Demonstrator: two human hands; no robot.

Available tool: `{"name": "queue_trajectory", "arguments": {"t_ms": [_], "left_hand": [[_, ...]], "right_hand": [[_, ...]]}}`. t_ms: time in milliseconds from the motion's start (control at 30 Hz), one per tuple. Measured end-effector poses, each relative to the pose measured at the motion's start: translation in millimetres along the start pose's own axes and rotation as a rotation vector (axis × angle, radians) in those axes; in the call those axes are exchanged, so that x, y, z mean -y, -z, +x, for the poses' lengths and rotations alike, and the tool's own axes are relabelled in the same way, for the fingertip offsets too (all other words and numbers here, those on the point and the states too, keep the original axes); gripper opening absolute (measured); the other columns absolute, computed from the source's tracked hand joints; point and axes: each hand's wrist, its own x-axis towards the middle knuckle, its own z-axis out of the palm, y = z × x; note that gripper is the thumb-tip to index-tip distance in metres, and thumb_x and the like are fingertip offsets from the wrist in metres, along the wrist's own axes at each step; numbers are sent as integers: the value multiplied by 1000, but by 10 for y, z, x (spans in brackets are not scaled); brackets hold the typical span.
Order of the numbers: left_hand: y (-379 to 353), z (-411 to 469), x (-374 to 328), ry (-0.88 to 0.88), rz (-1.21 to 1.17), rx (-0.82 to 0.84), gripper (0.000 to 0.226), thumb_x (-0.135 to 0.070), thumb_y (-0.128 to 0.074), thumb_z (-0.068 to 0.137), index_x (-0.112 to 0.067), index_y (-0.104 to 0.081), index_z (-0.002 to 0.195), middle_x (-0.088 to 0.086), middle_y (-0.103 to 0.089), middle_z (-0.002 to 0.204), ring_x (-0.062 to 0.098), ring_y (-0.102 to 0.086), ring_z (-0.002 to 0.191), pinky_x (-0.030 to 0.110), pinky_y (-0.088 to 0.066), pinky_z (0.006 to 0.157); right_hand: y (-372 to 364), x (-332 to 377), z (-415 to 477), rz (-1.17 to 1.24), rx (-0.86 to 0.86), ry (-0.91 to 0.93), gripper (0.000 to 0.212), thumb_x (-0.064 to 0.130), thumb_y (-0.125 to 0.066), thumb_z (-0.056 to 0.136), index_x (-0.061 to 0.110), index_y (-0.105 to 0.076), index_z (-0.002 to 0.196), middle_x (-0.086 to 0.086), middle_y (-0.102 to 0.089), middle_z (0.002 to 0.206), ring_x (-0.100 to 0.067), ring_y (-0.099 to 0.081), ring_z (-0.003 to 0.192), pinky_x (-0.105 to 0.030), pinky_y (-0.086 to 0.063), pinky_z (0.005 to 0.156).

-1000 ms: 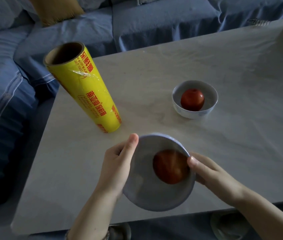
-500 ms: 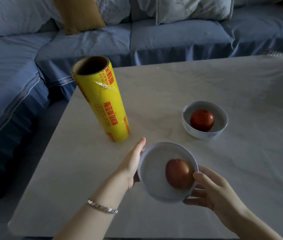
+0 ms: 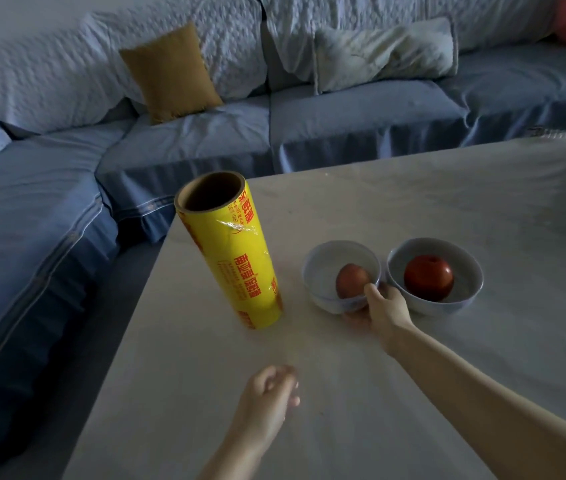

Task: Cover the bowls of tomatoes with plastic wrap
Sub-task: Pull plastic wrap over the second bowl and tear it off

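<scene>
my right hand [image 3: 383,308] grips the near rim of the left pale ceramic bowl [image 3: 323,271], touching its twin [image 3: 465,268] mid-table. my left hand [image 3: 267,396] hangs loosely curled, empty. next, probably the upright yellow plastic-wrap roll [image 3: 236,254]: light, slick, best gripped mid-barrel; film clings.

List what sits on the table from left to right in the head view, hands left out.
Yellow plastic wrap roll, standing on end → covered bowl with a tomato → open bowl with a red tomato. All stand on the table.
</scene>
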Motion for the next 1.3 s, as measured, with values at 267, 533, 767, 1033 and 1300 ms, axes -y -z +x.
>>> {"name": "queue_trajectory", "arguments": {"t_ms": [267,533,767,1033,1300], "left_hand": [[-74,48,12,-52,52,9,16,-34,-60,75,-18,-58,70,2,-64,71,16,-62,64,23,-41,57],[-180,92,86,-79,53,73,22,-6,-52,93,-8,-54,71,12,-60,69,5,-54,35,10,-37,36],[-74,48,130,-192,83,69,21,-4,-51,93,-7,-58,73,12,-62,70,12,-59,48,8,-39,40],[-36,133,157,-212,120,-34,20,-5,-54,91,-14,-61,75,8,-63,74,20,-58,67,16,-44,56],[70,347,-143,-248,40,-332,69,-17,-71,81,-9,-33,139,8,-47,127,23,-51,112,28,-37,86]], "right_hand": [[361,-12,-206,81,-33,-189,27,18,-55,91,-5,-54,105,-21,-62,94,-30,-62,86,-40,-51,88],[1022,290,-103,97,-198,-87,11,10,-41,94,9,-42,104,-21,-56,93,-26,-57,67,-36,-54,75],[1068,303,-30,-59,-219,-10,11,1,-42,85,2,-52,81,-14,-55,74,-27,-58,61,-23,-53,42],[1435,45,-631,-175,-123,-101,21,1,-47,87,0,-49,107,-28,-62,94,-38,-66,77,-37,-60,61],[1178,-180,-1072,-336,137,-159,30,6,-54,88,9,-50,118,-24,-68,87,-34,-69,71,-39,-59,65]]}}
